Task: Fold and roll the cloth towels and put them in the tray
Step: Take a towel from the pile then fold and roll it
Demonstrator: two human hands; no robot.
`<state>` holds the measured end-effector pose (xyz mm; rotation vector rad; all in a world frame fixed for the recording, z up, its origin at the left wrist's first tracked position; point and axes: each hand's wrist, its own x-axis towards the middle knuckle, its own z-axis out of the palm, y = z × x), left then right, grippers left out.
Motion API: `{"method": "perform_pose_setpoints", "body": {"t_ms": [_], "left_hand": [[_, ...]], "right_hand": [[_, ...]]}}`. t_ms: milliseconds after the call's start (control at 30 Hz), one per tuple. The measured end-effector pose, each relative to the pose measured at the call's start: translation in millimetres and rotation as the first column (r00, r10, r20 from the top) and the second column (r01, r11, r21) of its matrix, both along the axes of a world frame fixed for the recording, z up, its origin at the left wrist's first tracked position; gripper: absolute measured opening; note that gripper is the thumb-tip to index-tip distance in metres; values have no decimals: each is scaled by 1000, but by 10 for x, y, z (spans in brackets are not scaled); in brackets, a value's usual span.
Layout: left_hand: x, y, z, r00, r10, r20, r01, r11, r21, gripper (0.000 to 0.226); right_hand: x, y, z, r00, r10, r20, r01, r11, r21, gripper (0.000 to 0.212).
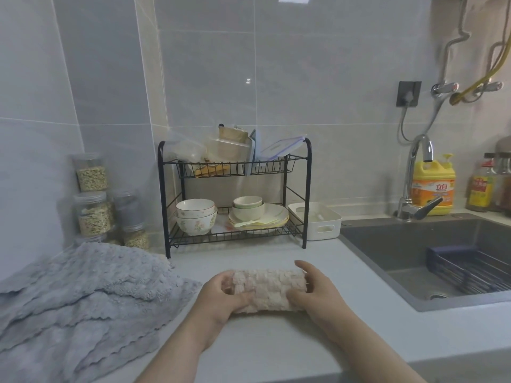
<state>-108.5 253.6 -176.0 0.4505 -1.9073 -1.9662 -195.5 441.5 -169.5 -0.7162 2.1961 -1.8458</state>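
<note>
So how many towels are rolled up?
1: the beige fluffy rolled towel, gripped by left hand and right hand; the grey fluffy towels at left lie unrolled.

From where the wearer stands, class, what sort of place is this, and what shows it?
A home kitchen, most likely: a sink with a tap beside the counter, a black wire rack of bowls and plates, and a yellow detergent bottle.

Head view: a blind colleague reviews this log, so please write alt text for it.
The left hand and right hand grip a rolled beige towel by its ends at a pale counter. Grey towels lie heaped left; a white tray sits between a black dish rack and the sink.
</note>
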Motion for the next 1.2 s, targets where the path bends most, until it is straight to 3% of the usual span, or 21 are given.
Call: {"method": "perform_pose_setpoints", "body": {"t_ms": [133,433,667,900,1200], "left_hand": [[-1,-4,14,998,42,-35,-43,999,-22,23],[83,22,75,998,56,-15,-56,998,15,16],[-30,-18,-15,997,69,-38,-67,996,56,14],[-66,-26,12,993,108,49,-111,993,51,19],[-215,-6,283,924,167,343,-143,985,-94,18]], "right_hand": [[20,43,52,997,46,66,-39,994,-106,28],[38,40,52,992,-72,105,89,982,-169,23],[-86,-6,-40,993,-58,99,73,985,-155,19],[-104,-23,39,986,-95,140,99,995,-22,20],[-167,-155,219,956,-226,190,158,936,315,16]]}}
